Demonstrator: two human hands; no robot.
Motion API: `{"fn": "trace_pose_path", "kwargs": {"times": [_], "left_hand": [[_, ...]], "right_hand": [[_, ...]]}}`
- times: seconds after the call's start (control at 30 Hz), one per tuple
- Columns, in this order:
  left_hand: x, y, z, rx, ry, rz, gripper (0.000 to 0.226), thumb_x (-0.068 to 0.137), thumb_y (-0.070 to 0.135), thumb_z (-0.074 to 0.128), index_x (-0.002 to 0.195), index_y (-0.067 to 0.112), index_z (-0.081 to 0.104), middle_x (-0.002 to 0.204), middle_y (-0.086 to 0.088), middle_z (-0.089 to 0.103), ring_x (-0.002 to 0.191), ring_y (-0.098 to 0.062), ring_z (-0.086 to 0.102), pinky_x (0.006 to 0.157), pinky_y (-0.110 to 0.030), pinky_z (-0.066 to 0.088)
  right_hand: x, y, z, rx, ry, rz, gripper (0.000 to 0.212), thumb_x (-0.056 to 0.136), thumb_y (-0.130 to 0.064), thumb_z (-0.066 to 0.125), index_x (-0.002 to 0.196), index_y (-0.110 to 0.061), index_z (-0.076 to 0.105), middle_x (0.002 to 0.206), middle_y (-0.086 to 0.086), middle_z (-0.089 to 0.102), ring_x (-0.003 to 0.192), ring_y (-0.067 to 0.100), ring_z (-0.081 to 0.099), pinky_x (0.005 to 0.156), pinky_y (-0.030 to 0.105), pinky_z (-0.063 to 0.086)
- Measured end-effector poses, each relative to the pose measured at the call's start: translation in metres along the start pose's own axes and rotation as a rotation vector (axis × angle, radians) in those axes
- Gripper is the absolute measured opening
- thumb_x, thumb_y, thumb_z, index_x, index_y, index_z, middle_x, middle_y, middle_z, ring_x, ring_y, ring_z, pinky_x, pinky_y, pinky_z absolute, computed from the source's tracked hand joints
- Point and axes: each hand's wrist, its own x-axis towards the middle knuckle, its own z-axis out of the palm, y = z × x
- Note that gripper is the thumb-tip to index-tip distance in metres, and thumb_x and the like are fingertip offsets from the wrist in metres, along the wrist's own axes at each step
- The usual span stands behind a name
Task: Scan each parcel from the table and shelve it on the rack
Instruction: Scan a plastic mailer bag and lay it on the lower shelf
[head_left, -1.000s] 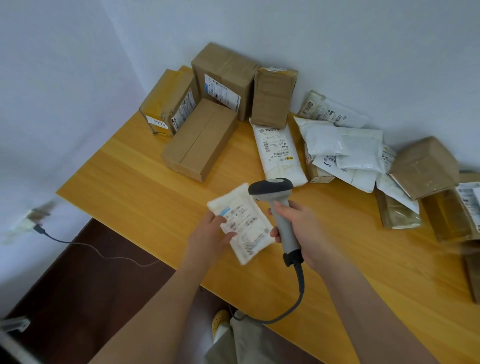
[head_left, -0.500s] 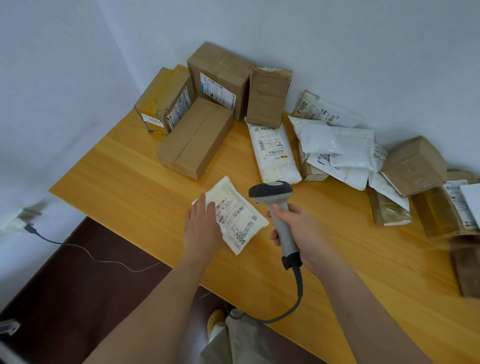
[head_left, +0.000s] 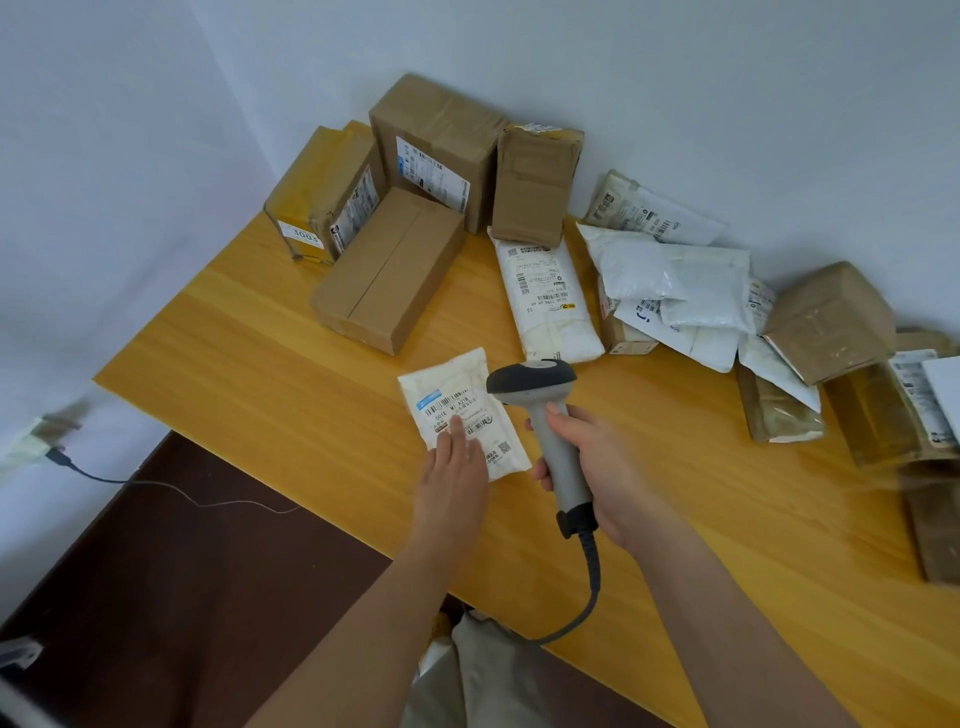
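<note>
A small white soft parcel (head_left: 457, 395) with a barcode label facing up lies flat on the wooden table (head_left: 260, 364). My left hand (head_left: 454, 475) rests on its near edge with straight fingers. My right hand (head_left: 597, 467) grips the grey handle of a barcode scanner (head_left: 540, 415), whose dark head sits just right of the parcel and overlaps its edge. The scanner's coiled cable (head_left: 587, 597) drops off the table's front edge.
Brown cardboard boxes (head_left: 389, 270) stand at the back left corner against the wall. White mailer bags (head_left: 670, 280) and more brown parcels (head_left: 831, 317) are piled along the back and right. A wall socket with a cable (head_left: 52, 447) is at lower left. No rack shows.
The white parcel went from held up in my left hand to lying flat on the table, turned label up. My left hand now rests on it; the scanner stayed beside it.
</note>
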Motion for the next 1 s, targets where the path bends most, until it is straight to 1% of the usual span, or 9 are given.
{"fn": "trace_pose_path", "kwargs": {"times": [0.07, 0.13, 0.2, 0.37, 0.53, 0.7, 0.77, 0.9, 1.0], "left_hand": [[0.003, 0.001, -0.001, -0.03, -0.023, -0.015, 0.047, 0.099, 0.016, 0.051, 0.142, 0.012, 0.033, 0.162, -0.016, 0.0, 0.142, -0.029, 0.018, 0.109, -0.037, 0.034], [0.007, 0.0, -0.003, -0.063, -0.044, -0.021, 0.037, 0.098, 0.011, 0.051, 0.133, 0.014, 0.039, 0.162, -0.016, 0.0, 0.143, -0.028, 0.018, 0.105, -0.036, 0.037], [0.01, 0.001, -0.006, -0.072, -0.054, -0.018, 0.03, 0.098, 0.008, 0.049, 0.126, 0.014, 0.042, 0.162, -0.017, 0.002, 0.144, -0.028, 0.018, 0.104, -0.035, 0.037], [0.01, 0.003, -0.007, -0.066, -0.059, -0.003, 0.027, 0.099, 0.007, 0.045, 0.125, 0.013, 0.042, 0.161, -0.022, 0.004, 0.144, -0.031, 0.021, 0.107, -0.036, 0.035], [0.009, 0.004, -0.005, -0.009, -0.04, -0.011, 0.036, 0.099, 0.011, 0.048, 0.134, 0.013, 0.041, 0.162, -0.02, 0.005, 0.148, -0.029, 0.011, 0.111, -0.037, 0.03], [0.005, 0.004, -0.001, 0.046, -0.054, -0.026, 0.06, 0.099, 0.012, 0.049, 0.152, 0.011, 0.021, 0.163, -0.016, -0.003, 0.15, -0.028, 0.004, 0.115, -0.041, 0.026], [0.004, 0.004, 0.0, 0.046, -0.058, -0.022, 0.062, 0.1, 0.013, 0.049, 0.153, 0.011, 0.017, 0.163, -0.014, -0.004, 0.15, -0.028, 0.004, 0.116, -0.043, 0.023], [0.0, 0.001, -0.001, -0.098, 0.065, -0.072, 0.039, 0.104, 0.03, 0.041, 0.142, 0.023, 0.042, 0.158, -0.011, 0.015, 0.143, -0.029, 0.017, 0.112, -0.04, 0.028], [-0.004, -0.003, 0.0, -0.305, 0.192, -0.204, 0.037, 0.098, 0.035, 0.053, 0.133, 0.026, 0.048, 0.142, -0.009, 0.027, 0.13, -0.026, 0.027, 0.106, -0.037, 0.03]], "right_hand": [[0.0, -0.001, 0.002, -0.018, -0.009, -0.004, 0.027, 0.102, -0.029, 0.051, 0.113, -0.007, 0.061, 0.082, 0.011, 0.059, 0.055, 0.016, 0.056, 0.056, 0.028, 0.049], [-0.001, -0.004, 0.003, -0.017, -0.025, -0.013, 0.025, 0.101, -0.028, 0.051, 0.11, -0.008, 0.062, 0.088, 0.011, 0.06, 0.056, 0.017, 0.056, 0.056, 0.028, 0.049], [-0.002, -0.007, 0.004, -0.02, -0.047, -0.018, 0.022, 0.101, -0.027, 0.052, 0.107, -0.009, 0.063, 0.091, 0.011, 0.061, 0.056, 0.017, 0.056, 0.057, 0.029, 0.05], [-0.009, -0.014, 0.005, -0.051, -0.084, -0.017, 0.023, 0.101, -0.028, 0.052, 0.106, -0.01, 0.064, 0.097, 0.01, 0.067, 0.055, 0.016, 0.056, 0.057, 0.029, 0.048], [-0.016, -0.017, 0.001, -0.083, -0.094, -0.033, 0.024, 0.101, -0.027, 0.052, 0.112, -0.009, 0.063, 0.1, 0.009, 0.067, 0.052, 0.015, 0.054, 0.054, 0.028, 0.047], [-0.027, -0.019, -0.002, -0.088, -0.109, -0.044, 0.022, 0.101, -0.025, 0.051, 0.111, -0.008, 0.063, 0.098, 0.01, 0.064, 0.052, 0.014, 0.052, 0.053, 0.027, 0.046], [-0.031, -0.021, -0.002, -0.093, -0.111, -0.044, 0.022, 0.102, -0.025, 0.051, 0.11, -0.008, 0.063, 0.097, 0.009, 0.064, 0.052, 0.014, 0.051, 0.052, 0.026, 0.046], [-0.039, -0.024, -0.005, -0.115, -0.109, -0.055, 0.021, 0.101, -0.025, 0.052, 0.109, -0.01, 0.064, 0.097, 0.008, 0.065, 0.051, 0.014, 0.051, 0.053, 0.027, 0.045], [-0.042, -0.025, -0.007, -0.126, -0.105, -0.072, 0.022, 0.1, -0.026, 0.052, 0.109, -0.01, 0.064, 0.096, 0.008, 0.065, 0.051, 0.015, 0.051, 0.053, 0.028, 0.044]]}}
